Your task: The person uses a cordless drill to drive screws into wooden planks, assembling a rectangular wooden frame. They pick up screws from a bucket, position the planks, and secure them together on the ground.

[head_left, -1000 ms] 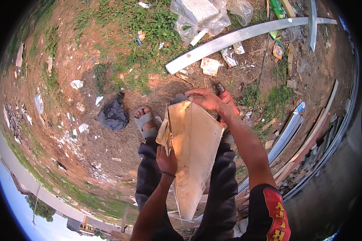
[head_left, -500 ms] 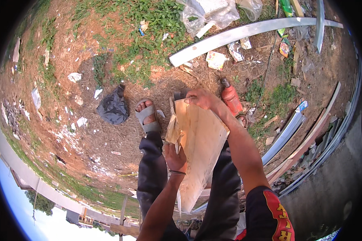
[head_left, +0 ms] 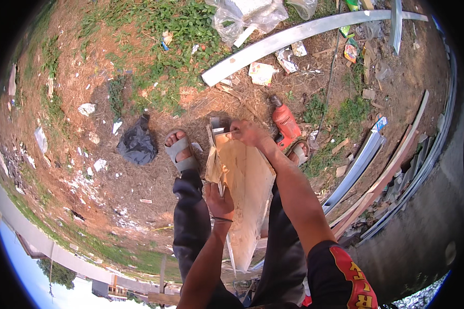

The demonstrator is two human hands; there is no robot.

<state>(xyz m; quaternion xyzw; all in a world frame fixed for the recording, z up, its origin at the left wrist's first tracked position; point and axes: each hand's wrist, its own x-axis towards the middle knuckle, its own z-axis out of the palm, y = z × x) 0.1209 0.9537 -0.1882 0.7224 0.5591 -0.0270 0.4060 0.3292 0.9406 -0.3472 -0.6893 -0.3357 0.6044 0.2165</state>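
A: Panel status?

B: Thin tan board (head_left: pixel 245 193) held upright between the knees, above the 2 sandalled feet. Top edge meets a small grey metal piece (head_left: pixel 215 126).

A: Hands?

B: Left hand (head_left: pixel 220 200) clamps the board's left edge, fingers wrapped on it. Right hand (head_left: pixel 247 133) is clenched at the top edge, pinching something thin; can't tell what.

A: Around it?

B: Red power drill (head_left: pixel 285 122) on the ground just beside the right foot. Black bag (head_left: pixel 136 146) left of the left foot. Long grey metal channel (head_left: pixel 294 37) further out, clear plastic bag (head_left: pixel 245 14) beyond it.
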